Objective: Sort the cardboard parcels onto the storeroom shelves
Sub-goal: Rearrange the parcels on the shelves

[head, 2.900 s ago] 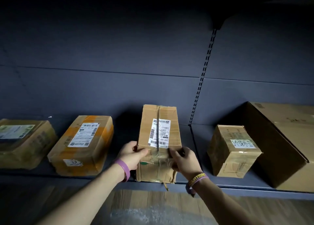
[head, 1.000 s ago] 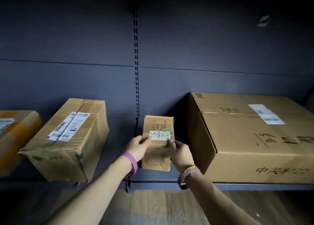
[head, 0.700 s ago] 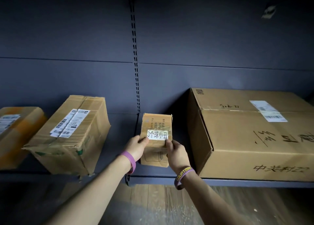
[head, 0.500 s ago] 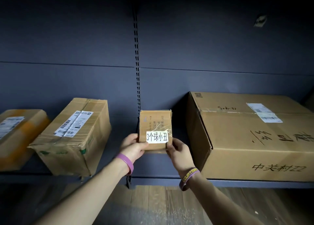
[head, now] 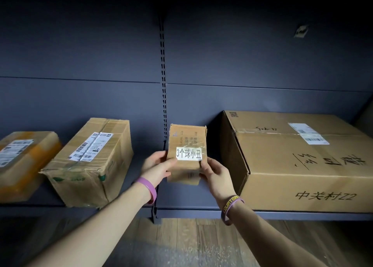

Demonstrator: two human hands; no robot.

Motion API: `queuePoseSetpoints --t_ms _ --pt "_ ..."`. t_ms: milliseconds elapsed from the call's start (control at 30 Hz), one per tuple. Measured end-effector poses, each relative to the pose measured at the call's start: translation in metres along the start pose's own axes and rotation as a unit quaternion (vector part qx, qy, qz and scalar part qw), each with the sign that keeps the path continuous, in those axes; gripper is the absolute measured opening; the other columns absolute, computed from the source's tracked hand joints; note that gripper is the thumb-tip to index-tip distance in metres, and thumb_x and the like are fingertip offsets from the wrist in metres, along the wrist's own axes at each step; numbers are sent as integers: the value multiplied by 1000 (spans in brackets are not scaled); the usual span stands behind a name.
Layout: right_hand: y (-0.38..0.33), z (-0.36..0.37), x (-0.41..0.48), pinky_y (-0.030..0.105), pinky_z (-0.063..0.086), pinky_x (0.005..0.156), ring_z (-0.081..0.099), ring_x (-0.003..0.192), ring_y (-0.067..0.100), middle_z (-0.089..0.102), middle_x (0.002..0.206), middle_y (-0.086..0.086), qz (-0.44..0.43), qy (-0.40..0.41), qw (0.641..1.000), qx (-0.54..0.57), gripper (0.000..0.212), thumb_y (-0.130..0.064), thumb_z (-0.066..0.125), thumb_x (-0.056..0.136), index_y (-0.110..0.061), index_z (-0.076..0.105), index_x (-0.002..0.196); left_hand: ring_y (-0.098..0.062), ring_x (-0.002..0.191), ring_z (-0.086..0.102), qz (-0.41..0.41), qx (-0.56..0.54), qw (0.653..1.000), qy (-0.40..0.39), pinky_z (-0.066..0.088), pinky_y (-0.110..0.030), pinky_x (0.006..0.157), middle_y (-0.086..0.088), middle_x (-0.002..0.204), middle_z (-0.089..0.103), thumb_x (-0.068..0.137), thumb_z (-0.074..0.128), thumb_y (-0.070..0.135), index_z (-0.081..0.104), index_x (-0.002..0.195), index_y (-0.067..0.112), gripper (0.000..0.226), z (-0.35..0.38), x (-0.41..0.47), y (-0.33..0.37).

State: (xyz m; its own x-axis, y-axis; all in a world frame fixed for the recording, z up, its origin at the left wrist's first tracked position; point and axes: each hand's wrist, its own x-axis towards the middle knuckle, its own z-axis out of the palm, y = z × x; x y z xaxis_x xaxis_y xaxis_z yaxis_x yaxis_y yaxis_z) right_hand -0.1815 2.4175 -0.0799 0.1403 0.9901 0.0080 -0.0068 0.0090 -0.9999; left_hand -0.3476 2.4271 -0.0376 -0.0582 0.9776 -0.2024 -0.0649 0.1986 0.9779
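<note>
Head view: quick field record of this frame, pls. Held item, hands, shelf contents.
held: small parcel, white label, tilted
left hand: grips its left side
right hand: grips its right side
contact with shelf: cannot tell
right of it: large box, handwritten marks
left of it: taped box, orange-taped parcel

In front of me, a dark shelf [head: 201, 207] carries three parcels: an orange-taped box [head: 22, 161] at its left end, a labelled carton [head: 90, 161] beside it, a large carton [head: 302, 161] at the right end.
</note>
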Motion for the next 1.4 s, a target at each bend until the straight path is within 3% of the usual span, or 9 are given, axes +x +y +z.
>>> queuePoseSetpoints --t_ms 300,433,533,600,667,733,833,1033,1400 --pt "21 11 11 45 50 100 62 99 14 65 97 -11 64 -20 994 -90 13 -36 46 100 -31 58 100 -24 102 61 -61 85 994 44 54 -34 78 -7 107 65 87 68 19 63 110 10 26 -3 20 -20" --pt "16 13 14 35 49 96 61 102 14 66 103 -8 64 -23 990 -123 34 -36 44 101 -13 61 120 -18 90 60 -54 168 983 60 46 -27 77 0 102 65 80 73 27 62 116 11 40 -7 27 -17" --pt "-1 7 21 19 37 97 52 127 22 58 132 5 24 31 984 -171 50 -35 47 100 -3 48 140 -18 107 57 44 202 972 111 36 -20 83 -4 125 60 78 74 28 58 125 13 52 -4 38 -3" --pt "-21 2 27 20 34 105 49 130 19 54 139 8 10 62 988 -141 52 -33 51 99 -2 47 140 -8 92 59 88 167 977 95 39 -15 75 0 119 62 79 71 29 61 122 17 45 8 40 13" --pt "-44 -6 29 33 39 110 54 119 15 61 127 6 16 86 991 -98 47 -32 52 99 -3 53 136 -2 82 59 90 106 988 62 40 -9 66 2 111 66 80 71 28 65 113 17 36 30 35 24" --pt "-69 -21 28 34 43 104 55 105 12 62 111 1 7 116 987 -114 41 -31 52 99 -4 59 129 -6 89 61 78 71 994 24 46 -12 74 0 111 68 80 71 26 66 106 15 29 58 28 27" --pt "-93 -66 25 33 44 98 56 102 11 61 106 -2 -8 145 975 -169 36 -31 50 100 -6 62 123 -11 98 60 68 76 994 -39 42 -20 83 -3 116 66 82 70 25 65 109 14 30 103 22 34" --pt "-98 -192 22 38 47 97 58 103 18 62 108 1 5 196 969 -149 35 -34 47 101 -9 62 120 1 89 58 109 143 974 -138 39 -10 77 1 118 66 84 66 27 64 117 17 35 203 -5 39" --pt "-79 -417 47 46 41 109 56 114 21 62 119 5 42 81 986 -142 38 -30 49 100 -6 58 128 -7 95 54 57 162 985 -13 39 -14 73 3 121 62 88 62 30 61 124 17 38 403 -52 27"
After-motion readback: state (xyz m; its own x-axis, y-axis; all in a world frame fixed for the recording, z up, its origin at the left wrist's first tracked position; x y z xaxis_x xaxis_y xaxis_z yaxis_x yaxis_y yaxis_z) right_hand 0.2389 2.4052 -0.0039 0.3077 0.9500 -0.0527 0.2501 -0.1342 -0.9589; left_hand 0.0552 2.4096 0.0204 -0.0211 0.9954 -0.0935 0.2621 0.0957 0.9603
